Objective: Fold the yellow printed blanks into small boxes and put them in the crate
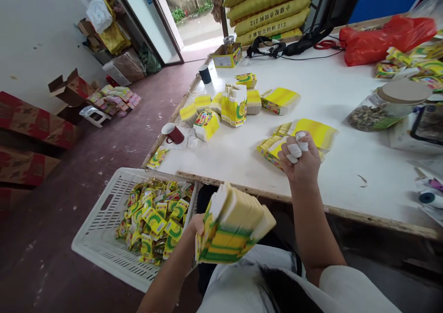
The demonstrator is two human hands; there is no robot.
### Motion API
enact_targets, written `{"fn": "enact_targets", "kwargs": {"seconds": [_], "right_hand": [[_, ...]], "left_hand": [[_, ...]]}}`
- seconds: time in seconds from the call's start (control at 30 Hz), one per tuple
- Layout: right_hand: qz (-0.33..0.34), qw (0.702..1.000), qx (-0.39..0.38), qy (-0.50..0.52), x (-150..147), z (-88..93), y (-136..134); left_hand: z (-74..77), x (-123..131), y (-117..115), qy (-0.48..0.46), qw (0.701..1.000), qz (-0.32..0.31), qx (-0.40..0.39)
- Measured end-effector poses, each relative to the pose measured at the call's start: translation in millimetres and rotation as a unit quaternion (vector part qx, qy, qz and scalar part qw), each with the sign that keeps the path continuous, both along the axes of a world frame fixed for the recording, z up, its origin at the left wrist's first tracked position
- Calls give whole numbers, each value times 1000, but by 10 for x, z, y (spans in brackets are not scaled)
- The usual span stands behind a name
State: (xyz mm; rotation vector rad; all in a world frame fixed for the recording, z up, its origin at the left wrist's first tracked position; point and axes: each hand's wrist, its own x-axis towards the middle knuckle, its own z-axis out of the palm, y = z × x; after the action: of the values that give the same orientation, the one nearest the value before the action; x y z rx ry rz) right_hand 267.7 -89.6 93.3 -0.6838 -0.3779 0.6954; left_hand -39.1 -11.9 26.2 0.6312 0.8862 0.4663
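Note:
My left hand [198, 224] grips a thick stack of flat yellow-and-green cartons [235, 227] by its left side, held tilted in front of my body below the table edge. My right hand [302, 154] is closed in a fist, with white tape around several fingers. It is raised at the near side of the table, in front of more stacks of yellow cartons [316, 131]. Whether anything small is inside that fist is hidden. Farther left on the table, several bundles of the same cartons [234, 105] stand and lie together.
A white plastic basket [93, 239] of small yellow packets [155, 221] stands at my left. A maroon mug [176, 134] and a dark mug [205, 74] sit near the table's left edge. To the right are a lidded jar [375, 110] and a red bag [387, 38].

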Motion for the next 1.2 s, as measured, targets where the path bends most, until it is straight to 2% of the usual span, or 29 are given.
{"fn": "enact_targets", "kwargs": {"seconds": [0.07, 0.13, 0.2, 0.23, 0.27, 0.3, 0.37, 0.4, 0.43, 0.47, 0.5, 0.53, 0.6, 0.7, 0.83, 0.9, 0.97, 1.03, 1.13, 1.2], "right_hand": [[-9, 1000, 15, 5, 77, 18, -33], [-33, 999, 29, -4, 176, 17, -92], [-70, 997, 31, -26, 246, -14, -171], [-85, 995, 22, -43, 250, -46, -217], [-90, 994, 4, -63, 224, -92, -269], [-77, 993, -23, -87, 166, -153, -325], [20, 983, -104, -148, -37, -317, -443], [109, 964, -157, -185, -169, -420, -497], [225, 927, -203, -222, -307, -534, -545], [335, 874, -248, -251, -439, -659, -588], [410, 816, -307, -269, -554, -790, -628], [425, 792, -348, -265, -644, -926, -671], [418, 758, -430, -257, -725, -1188, -785], [369, 688, -567, -265, -576, -1490, -1062], [220, 593, -719, -288, -90, -1631, -1540], [151, 560, -756, -304, 97, -1632, -1730], [117, 550, -758, -329, 161, -1641, -1821], [132, 557, -735, -362, 92, -1679, -1795], [228, 568, -674, -413, -180, -1760, -1607], [289, 568, -631, -443, -384, -1786, -1464]], "left_hand": [[-42, -57, -32, -4, 997, -71, -22], [-95, -80, -52, -21, 976, -210, -55], [-167, -98, -73, -42, 916, -387, -94], [-210, -117, -85, -51, 882, -456, -110], [-256, -147, -98, -57, 858, -496, -121], [-302, -190, -107, -60, 853, -502, -129], [-388, -309, -96, -59, 873, -465, -135], [-427, -377, -70, -56, 886, -440, -135], [-462, -443, -30, -57, 895, -422, -133], [-493, -502, 21, -60, 900, -412, -127], [-521, -551, 75, -61, 898, -418, -121], [-543, -589, 123, -64, 889, -437, -119], [-565, -641, 181, -72, 881, -452, -117], [-543, -681, 153, -87, 891, -435, -94], [-479, -685, 48, -81, 937, -327, -91], [-466, -670, 26, -72, 948, -291, -110], [-468, -646, 38, -60, 953, -271, -124], [-459, -608, 94, -42, 961, -241, -128], [-341, -481, 285, -9, 975, -187, -117], [-157, -306, 485, 9, 984, -151, -94]]}}
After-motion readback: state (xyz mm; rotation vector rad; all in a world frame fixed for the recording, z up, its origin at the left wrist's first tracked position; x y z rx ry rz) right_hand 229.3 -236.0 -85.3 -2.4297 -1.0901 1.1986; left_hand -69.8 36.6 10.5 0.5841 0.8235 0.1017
